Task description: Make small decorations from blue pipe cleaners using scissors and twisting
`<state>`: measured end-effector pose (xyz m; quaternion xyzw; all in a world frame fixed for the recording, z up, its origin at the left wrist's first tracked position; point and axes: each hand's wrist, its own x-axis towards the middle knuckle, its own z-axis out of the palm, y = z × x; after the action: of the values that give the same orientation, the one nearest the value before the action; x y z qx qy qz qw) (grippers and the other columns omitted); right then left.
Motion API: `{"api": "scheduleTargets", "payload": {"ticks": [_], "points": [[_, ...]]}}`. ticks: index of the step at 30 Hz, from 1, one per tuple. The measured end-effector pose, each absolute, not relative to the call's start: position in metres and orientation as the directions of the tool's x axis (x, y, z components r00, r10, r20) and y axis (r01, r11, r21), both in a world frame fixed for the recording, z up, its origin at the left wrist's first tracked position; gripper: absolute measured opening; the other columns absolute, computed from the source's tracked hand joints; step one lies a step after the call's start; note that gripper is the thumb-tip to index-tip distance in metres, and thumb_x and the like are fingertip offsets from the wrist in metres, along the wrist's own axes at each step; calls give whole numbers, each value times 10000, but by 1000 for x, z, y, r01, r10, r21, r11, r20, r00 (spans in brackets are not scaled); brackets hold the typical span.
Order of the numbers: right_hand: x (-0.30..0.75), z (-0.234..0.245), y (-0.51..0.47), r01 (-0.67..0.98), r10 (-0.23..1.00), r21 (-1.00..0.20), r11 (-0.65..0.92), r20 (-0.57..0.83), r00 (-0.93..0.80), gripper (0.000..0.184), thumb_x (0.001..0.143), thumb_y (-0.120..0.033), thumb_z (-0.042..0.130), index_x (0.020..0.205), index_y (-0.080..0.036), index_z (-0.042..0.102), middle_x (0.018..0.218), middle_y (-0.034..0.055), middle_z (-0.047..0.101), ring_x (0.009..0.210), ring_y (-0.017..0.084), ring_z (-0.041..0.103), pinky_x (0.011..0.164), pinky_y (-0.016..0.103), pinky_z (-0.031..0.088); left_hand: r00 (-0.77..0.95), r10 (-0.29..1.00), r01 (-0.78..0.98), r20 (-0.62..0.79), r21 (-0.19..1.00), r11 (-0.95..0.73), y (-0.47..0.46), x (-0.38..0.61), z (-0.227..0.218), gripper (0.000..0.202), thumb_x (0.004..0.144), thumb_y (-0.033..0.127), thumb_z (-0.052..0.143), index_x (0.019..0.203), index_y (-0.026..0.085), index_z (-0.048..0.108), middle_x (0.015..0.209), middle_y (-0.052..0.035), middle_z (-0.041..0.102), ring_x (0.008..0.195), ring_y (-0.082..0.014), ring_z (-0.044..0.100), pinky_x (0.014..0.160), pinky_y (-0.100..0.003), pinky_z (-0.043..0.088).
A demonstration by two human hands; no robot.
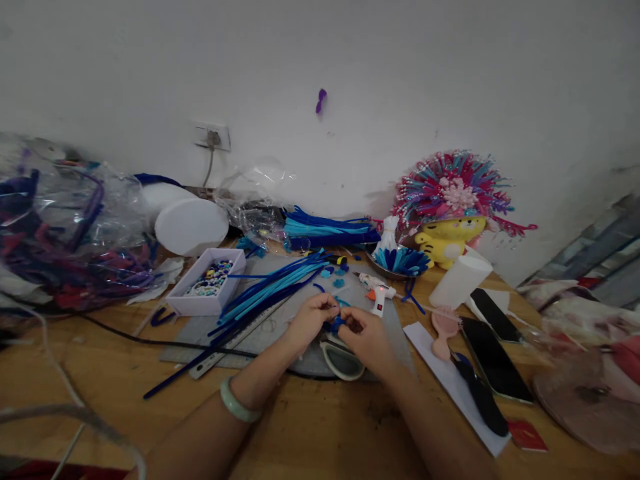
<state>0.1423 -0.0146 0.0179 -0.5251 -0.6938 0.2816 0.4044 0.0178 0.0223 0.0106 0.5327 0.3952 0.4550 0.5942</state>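
Two forearms (200, 430) are reaching from the bottom edge. Mid-frame, the left hand (309, 323) and right hand (369, 339) are pinching a fuzzy blue piece (336, 325).

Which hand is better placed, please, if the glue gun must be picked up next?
Probably the right hand: the glue gun lies just beyond it, handle toward it. The left hand is farther away, across the small blue piece. Both hands seem to hold that piece.

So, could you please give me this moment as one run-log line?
left hand: pinching blue piece | right hand: on same piece | glue gun: on mat, right of hands | stems: left of hands
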Motion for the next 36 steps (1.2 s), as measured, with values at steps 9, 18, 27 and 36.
{"api": "scheduleTargets", "payload": {"ticks": [9, 18, 27, 36], "points": [[129, 11, -20, 355, 965, -904, 237, 178, -192, 99, 598, -158, 451, 533, -181, 380, 472, -71, 314, 458, 61, 306, 434, 174, 243, 68, 996, -109, 54, 993, -47, 36, 11, 2, 108, 584, 212, 534, 523, 169, 455, 470, 61, 398, 464, -82, 387, 491, -215, 307], [127, 15, -21, 159, 989, -985, 66, 43, -141, 71, 581, -197, 472, 551, -181, 410, 439, -85, 318, 414, 52, 285, 407, 180, 209, 68, 996, -163, 53, 986, -41, 36, 13, -1, 94, 597, 219, 508, 550, 169, 444, 472, 60, 398, 446, -78, 367, 475, -212, 290], [135, 19, -13, -436, 974, -872, -224, -192, -118, 185, 596, -226, 571, 611, -174, 394, 431, -100, 362, 357, 19, 260, 370, 170, 133, -14, 887, 411, 461, 812, -415, 30, 7, 3, 252, 746, 299, 491, 961, 167, 491, 938, -66, 547, 868, -181, 519, 778, -320, 408], [142, 14, -10, -517, 955, -805, -292, -221, -196, 235, 601, -242, 617, 555, -154, 404, 464, -83, 388, 354, 3, 243, 347, 158, 121, 517, 632, 404, 577, 486, -775, 19, 5, 5, 212, 828, 188, 363, 1001, 168, 484, 976, -76, 566, 942, -160, 513, 844, -315, 417]]}}
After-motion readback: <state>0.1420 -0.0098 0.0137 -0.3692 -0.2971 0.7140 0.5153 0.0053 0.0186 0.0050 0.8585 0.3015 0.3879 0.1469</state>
